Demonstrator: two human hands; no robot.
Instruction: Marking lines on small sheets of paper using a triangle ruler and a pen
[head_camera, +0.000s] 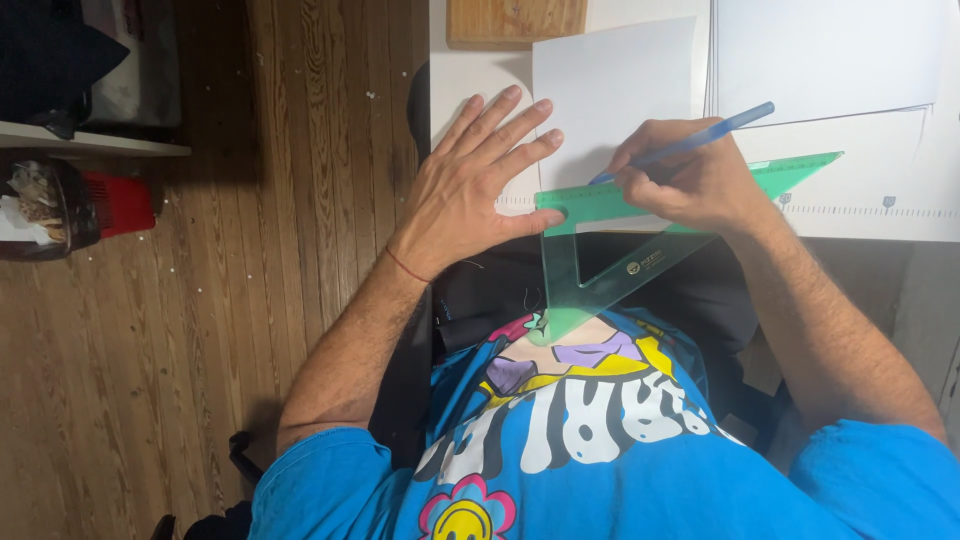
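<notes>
Head view, looking down. I cannot see the pen (690, 146) tip: the right hand (690, 185) covers it, and only the blue plastic barrel shows, slanting up to the right. That hand also hides the middle of the set square (580, 260), a translucent green plastic triangle with a cut-out centre; its long edge lies across the near edge of the desk (470, 75), its far-right corner rests on the large sheet (860, 150), and its near point overhangs the desk toward my chest. The right fingers are curled together, pinching the pen; I cannot tell exactly how each fingertip sits. The left hand (470, 190) lies flat with fingers spread and extended, thumb pressed on the left end of the set square, the other fingers resting on the desk and the left edge of the small sheet (610, 95). A thin red cord circles the left wrist. The small sheet is plain white paper, smooth, overlapping the large sheet, which carries faint ruled marks too small to read and is cut off at the right and far edges. A wooden board (515, 20) is cropped at the far edge. The floor (250, 250), left, is worn brown planks. A dark bin (45, 210) at far left is partly cut off, its contents unclear.
</notes>
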